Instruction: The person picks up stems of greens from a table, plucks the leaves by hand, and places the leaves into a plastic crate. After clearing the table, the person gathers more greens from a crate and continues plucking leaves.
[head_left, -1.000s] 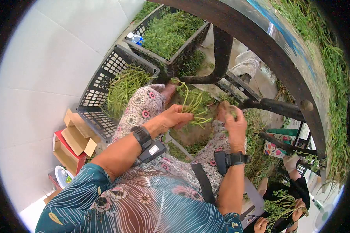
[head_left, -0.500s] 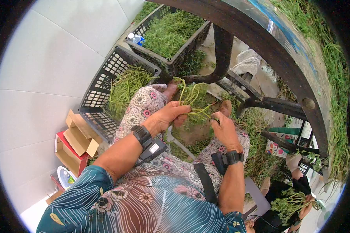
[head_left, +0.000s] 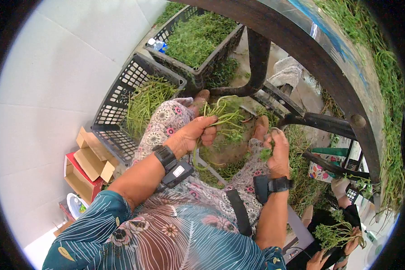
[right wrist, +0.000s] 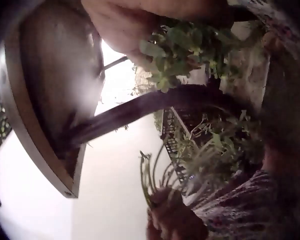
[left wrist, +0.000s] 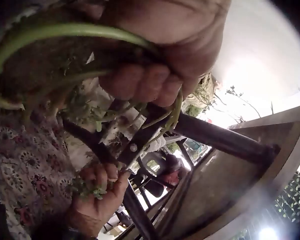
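A bunch of long green stems (head_left: 229, 118) is gripped in my left hand (head_left: 191, 136), above the floor between the knees. The stems fan out past the thumb, and one long stem loops down below the fist. Off to the right, over the other knee, my right hand (head_left: 279, 155) has curled fingers around a leafy green sprig (head_left: 266, 154). In the right wrist view its leaves (right wrist: 177, 52) stick out below the fingers, and the left fist (right wrist: 175, 217) with its stems shows farther off. The left wrist view shows a thick stem (left wrist: 75, 31) arching from the left hand.
A black crate (head_left: 114, 96) with cut stems (head_left: 148, 105) stands at the left, beside another crate (head_left: 195, 69) full of greens. A table's dark leg (head_left: 258, 58) rises ahead; greens lie on its top. Cardboard boxes (head_left: 87, 162) sit left. Another person's hand (head_left: 353, 240) holds greens.
My right hand came in to the stems at the left hand, then drew back to the right with leafy greens in its fingers. The left hand stayed nearly in place.
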A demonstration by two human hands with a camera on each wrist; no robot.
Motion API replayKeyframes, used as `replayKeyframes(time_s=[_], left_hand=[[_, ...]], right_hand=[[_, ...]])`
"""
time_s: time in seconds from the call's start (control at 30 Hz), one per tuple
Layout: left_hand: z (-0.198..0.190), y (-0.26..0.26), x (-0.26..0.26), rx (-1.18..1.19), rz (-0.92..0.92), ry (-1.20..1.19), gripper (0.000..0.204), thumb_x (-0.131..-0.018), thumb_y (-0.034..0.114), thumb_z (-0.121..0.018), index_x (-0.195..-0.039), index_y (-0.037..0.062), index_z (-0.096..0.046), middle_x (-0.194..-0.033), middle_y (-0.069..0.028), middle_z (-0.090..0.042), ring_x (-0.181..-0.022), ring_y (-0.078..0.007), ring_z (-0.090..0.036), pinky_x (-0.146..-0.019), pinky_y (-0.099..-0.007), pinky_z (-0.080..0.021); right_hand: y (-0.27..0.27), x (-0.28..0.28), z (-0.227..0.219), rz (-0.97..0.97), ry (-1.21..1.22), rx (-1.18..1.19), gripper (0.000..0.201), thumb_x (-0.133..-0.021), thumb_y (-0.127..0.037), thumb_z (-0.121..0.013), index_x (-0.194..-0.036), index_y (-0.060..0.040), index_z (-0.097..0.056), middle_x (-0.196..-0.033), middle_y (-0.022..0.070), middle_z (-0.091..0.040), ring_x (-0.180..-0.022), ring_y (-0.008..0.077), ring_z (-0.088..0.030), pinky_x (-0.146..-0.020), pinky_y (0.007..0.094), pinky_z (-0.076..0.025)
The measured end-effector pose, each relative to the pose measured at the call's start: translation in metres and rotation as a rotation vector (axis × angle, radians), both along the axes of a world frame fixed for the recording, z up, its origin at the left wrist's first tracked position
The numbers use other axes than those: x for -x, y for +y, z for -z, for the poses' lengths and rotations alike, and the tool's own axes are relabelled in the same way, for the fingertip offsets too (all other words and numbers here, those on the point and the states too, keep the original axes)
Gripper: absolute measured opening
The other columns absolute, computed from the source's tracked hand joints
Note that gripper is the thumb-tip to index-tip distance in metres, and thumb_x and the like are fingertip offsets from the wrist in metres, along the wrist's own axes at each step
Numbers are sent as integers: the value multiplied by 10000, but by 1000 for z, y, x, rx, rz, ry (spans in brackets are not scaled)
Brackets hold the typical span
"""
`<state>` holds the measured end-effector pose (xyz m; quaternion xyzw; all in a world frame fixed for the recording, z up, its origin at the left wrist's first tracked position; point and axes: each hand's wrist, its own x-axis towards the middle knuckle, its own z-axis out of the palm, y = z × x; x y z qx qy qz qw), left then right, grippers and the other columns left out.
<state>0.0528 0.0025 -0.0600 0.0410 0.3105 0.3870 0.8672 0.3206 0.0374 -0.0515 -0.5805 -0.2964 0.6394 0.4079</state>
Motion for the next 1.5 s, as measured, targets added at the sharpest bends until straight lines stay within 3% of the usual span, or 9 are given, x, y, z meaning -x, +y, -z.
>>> replayKeyframes(time_s=[0.23,0.63,0.83,0.93,1.07,1.1,1.3,1.4,1.5], left_hand=[[1,-1,0,-14,-27,-251,248,-909,336,-445,-808,112,-476,-487,78,-287,-407,-61,-244,-387,-216,-211],[-19,-6,-1,-25,-32,-203,219,-901,309,-456,-820,109,-488,-514,60,-337,-409,-65,-274,-390,-218,-231],[-69,-20,-7,-121,-95,-33,242,-860,306,-549,-966,95,-499,-623,47,-435,-433,-39,-282,-398,-187,-242],[-102,-20,-12,-330,-32,219,249,-829,230,-578,-1015,80,-508,-631,44,-451,-440,-38,-302,-403,-182,-250],[-151,-40,-22,-526,119,654,217,-769,148,-600,-969,75,-561,-645,56,-497,-487,-30,-378,-441,-189,-310],[-159,-43,-29,-658,19,714,219,-754,145,-615,-956,69,-576,-659,73,-508,-534,-18,-411,-468,-177,-329],[-219,-66,-34,-811,-42,684,216,-752,115,-597,-957,47,-583,-724,70,-540,-596,-13,-446,-521,-183,-377],[-228,-72,-47,-936,-154,709,212,-752,99,-601,-954,37,-580,-757,59,-567,-660,-26,-481,-593,-208,-418],[-250,-78,-59,-1063,-225,769,186,-764,57,-589,-943,12,-564,-775,22,-586,-703,-34,-496,-629,-219,-435]], right_hand=[[-10,35,-6,-435,-387,-75,295,-797,-214,-575,-979,19,-573,-821,35,-594,-732,140,-543,-708,263,-440],[-21,41,-47,-715,-703,-404,289,-758,-190,-573,-981,-7,-596,-944,167,-603,-914,316,-568,-822,347,-432],[-30,39,-108,-655,-720,-400,255,-761,-167,-545,-945,6,-574,-881,207,-591,-894,336,-561,-817,376,-416],[-37,33,-122,-608,-716,-594,242,-766,-166,-534,-930,11,-557,-859,226,-584,-852,345,-565,-784,378,-425],[-58,31,-169,-582,-768,-517,219,-777,-134,-509,-947,2,-539,-855,225,-585,-773,370,-570,-700,398,-442],[-61,28,-173,-587,-815,-580,212,-777,-112,-508,-960,-9,-534,-850,220,-586,-782,384,-567,-687,413,-440],[-82,28,-204,-587,-1000,-868,206,-780,-64,-491,-974,-6,-525,-825,232,-580,-786,397,-560,-667,408,-446],[-84,36,-216,-327,-988,-813,204,-784,-51,-469,-975,-4,-524,-820,238,-570,-753,389,-567,-655,406,-447],[-76,43,-224,-78,-637,-812,171,-785,-57,-455,-928,13,-518,-814,147,-566,-709,260,-542,-667,342,-433]])
